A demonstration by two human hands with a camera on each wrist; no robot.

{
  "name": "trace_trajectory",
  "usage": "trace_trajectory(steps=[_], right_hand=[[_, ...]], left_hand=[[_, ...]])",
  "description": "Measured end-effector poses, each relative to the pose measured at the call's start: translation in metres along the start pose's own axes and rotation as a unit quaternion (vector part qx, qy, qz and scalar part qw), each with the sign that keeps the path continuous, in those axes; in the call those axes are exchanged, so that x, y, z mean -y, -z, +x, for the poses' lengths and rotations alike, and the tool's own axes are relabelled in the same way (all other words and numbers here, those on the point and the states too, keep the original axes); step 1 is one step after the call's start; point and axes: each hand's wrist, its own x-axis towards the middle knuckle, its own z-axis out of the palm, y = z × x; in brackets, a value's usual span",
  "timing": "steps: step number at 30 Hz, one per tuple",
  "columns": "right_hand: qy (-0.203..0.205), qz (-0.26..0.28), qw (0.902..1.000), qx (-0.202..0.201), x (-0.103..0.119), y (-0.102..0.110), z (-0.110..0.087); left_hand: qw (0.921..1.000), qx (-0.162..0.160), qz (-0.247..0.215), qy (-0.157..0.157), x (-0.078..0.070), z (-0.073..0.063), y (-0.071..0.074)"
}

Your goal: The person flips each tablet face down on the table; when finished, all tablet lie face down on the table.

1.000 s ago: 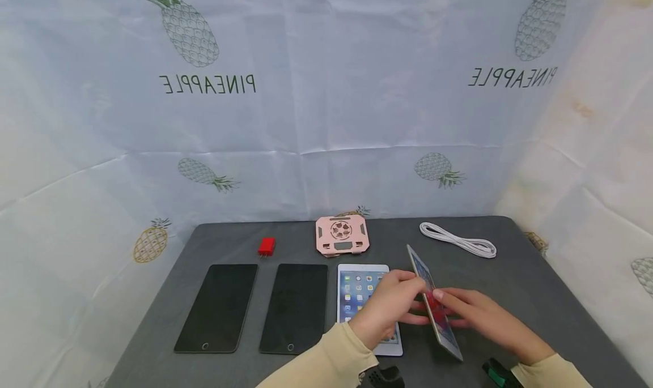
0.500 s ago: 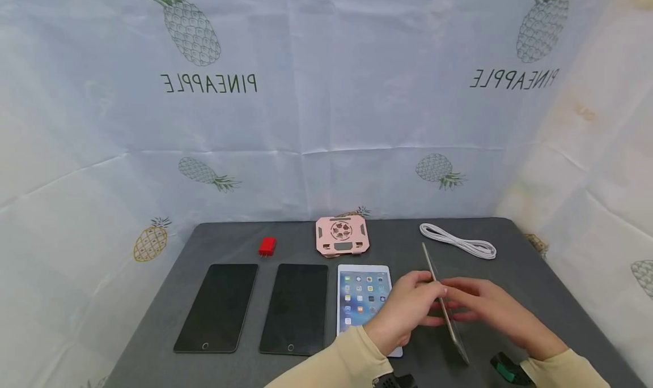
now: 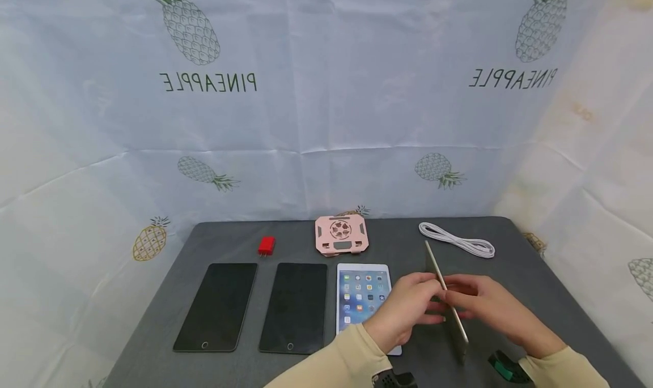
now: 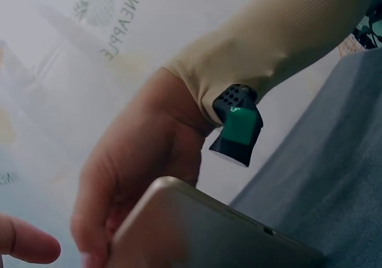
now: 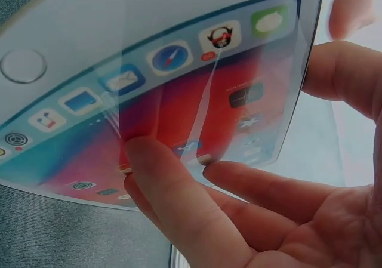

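Note:
In the head view a thin white tablet [image 3: 461,327] stands on its edge between my hands above the table. My left hand [image 3: 403,308] holds it at the upper long edge, with fingers along its back. My right hand [image 3: 490,306] grips it from the other side. The right wrist view shows the lit screen [image 5: 71,116] with app icons; fingertips [image 5: 158,160] of the right hand rest on it. In the left wrist view, the tablet's back [image 4: 227,238] faces me, and the left hand is mostly out of frame. A second white tablet [image 3: 352,289] lies lit, partly under my left arm.
Two black tablets [image 3: 216,306] lie side by side at the left of the grey table [image 3: 148,348]. A red plug adapter [image 3: 266,245], a pink metal stand [image 3: 340,235] and a coiled white cable [image 3: 459,239] lie along the back, before a hanging pineapple cloth [image 3: 316,105].
The held tablet has turned from showing its screen to nearly edge-on, its back now partly toward the left. Both hands have shifted slightly right with it.

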Motion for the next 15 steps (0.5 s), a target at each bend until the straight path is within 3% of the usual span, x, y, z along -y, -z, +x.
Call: trace_trajectory(steps=[9, 15], right_hand=[[0.016, 0.004, 0.9999, 0.003, -0.001, 0.005, -0.001], [0.005, 0.008, 0.9999, 0.003, -0.002, 0.006, -0.002]], left_hand=[[0.9971, -0.019, -0.028, 0.069, 0.027, 0.02, 0.002], [0.9955, -0.025, -0.029, 0.087, 0.042, 0.025, 0.001]])
